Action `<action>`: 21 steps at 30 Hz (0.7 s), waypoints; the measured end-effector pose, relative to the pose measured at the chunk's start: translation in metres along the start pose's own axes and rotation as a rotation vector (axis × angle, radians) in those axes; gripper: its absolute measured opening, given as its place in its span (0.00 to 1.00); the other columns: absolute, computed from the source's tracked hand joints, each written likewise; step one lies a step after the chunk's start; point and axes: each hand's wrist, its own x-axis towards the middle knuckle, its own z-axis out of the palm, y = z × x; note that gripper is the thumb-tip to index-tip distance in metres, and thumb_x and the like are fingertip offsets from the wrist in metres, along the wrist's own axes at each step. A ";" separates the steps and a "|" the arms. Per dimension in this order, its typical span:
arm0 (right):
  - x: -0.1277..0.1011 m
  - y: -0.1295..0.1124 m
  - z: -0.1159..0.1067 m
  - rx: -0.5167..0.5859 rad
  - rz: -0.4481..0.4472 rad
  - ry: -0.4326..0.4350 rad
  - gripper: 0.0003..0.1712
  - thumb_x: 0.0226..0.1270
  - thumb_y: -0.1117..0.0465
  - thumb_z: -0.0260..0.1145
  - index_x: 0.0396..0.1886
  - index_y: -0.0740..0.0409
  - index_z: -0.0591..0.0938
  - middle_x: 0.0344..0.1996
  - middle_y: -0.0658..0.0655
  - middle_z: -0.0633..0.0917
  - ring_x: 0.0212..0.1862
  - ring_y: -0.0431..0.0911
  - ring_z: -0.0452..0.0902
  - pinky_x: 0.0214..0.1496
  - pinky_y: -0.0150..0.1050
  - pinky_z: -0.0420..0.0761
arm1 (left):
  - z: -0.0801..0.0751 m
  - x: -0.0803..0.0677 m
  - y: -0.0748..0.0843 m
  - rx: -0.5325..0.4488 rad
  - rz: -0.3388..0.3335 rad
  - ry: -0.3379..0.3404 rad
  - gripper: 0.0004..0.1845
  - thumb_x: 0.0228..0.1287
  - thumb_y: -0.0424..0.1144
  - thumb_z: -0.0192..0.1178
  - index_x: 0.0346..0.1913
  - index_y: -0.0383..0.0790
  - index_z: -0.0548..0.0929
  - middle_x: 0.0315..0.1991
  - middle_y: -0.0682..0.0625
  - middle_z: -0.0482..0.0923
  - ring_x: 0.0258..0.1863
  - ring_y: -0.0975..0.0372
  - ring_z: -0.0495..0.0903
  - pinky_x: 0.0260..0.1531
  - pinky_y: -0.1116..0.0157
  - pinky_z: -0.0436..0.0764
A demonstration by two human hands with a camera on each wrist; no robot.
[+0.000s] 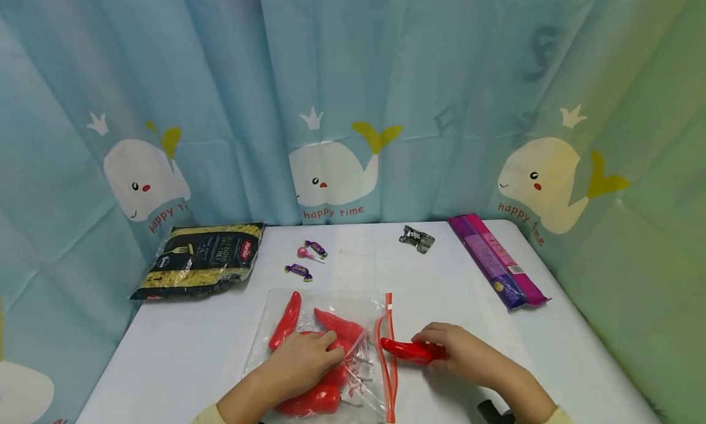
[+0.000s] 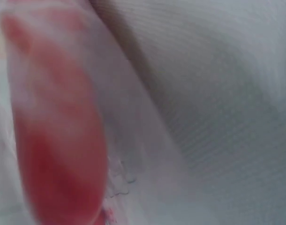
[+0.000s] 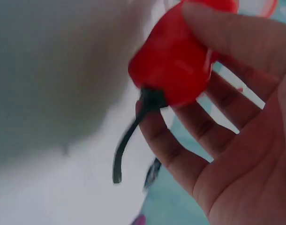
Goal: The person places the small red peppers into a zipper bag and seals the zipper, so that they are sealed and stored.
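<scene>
A clear zip bag point(image 1: 389, 317) with an orange-red seal strip lies on the table, its mouth facing right. Several red peppers point(image 1: 311, 401) are inside, one of them blurred through the plastic as a red pepper point(image 2: 58, 131) in the left wrist view. My left hand point(image 1: 300, 363) lies over the bag, fingers bent, pinching its upper film near the middle. In my right hand point(image 1: 463, 353) is another red pepper point(image 1: 409, 350), gripped between thumb and fingers. Its tip points left at the bag's mouth; the dark green stem point(image 3: 126, 136) shows in the right wrist view.
A black and yellow pasta pack point(image 1: 206, 258) lies at the back left. Purple wrapped candies point(image 1: 298, 270) and a pink lollipop point(image 1: 302, 252) sit behind the bag. Farther right are a black wrapped candy point(image 1: 417, 239) and a long purple packet point(image 1: 496, 261). A printed curtain point(image 1: 430, 105) hangs behind.
</scene>
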 end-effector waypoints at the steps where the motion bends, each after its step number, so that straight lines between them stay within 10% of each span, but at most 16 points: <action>1: 0.002 -0.003 0.003 0.022 0.000 -0.012 0.21 0.57 0.59 0.77 0.52 0.49 0.85 0.45 0.42 0.82 0.46 0.40 0.76 0.50 0.42 0.81 | 0.000 0.000 0.000 0.005 0.003 0.007 0.14 0.60 0.47 0.71 0.43 0.61 0.76 0.36 0.59 0.74 0.28 0.70 0.74 0.32 0.71 0.78; 13: 0.020 -0.023 0.034 0.027 -0.119 0.012 0.26 0.59 0.45 0.75 0.55 0.46 0.83 0.50 0.44 0.82 0.51 0.40 0.77 0.55 0.41 0.79 | 0.001 0.000 0.002 0.017 0.016 0.002 0.12 0.63 0.47 0.69 0.43 0.61 0.77 0.37 0.59 0.74 0.28 0.69 0.72 0.30 0.71 0.75; 21: -0.010 -0.013 0.017 0.124 0.096 -0.082 0.19 0.56 0.41 0.76 0.39 0.48 0.85 0.30 0.41 0.82 0.31 0.37 0.73 0.34 0.35 0.76 | 0.003 -0.002 0.001 0.036 0.029 0.075 0.09 0.65 0.45 0.67 0.41 0.60 0.77 0.35 0.59 0.72 0.26 0.68 0.71 0.26 0.71 0.73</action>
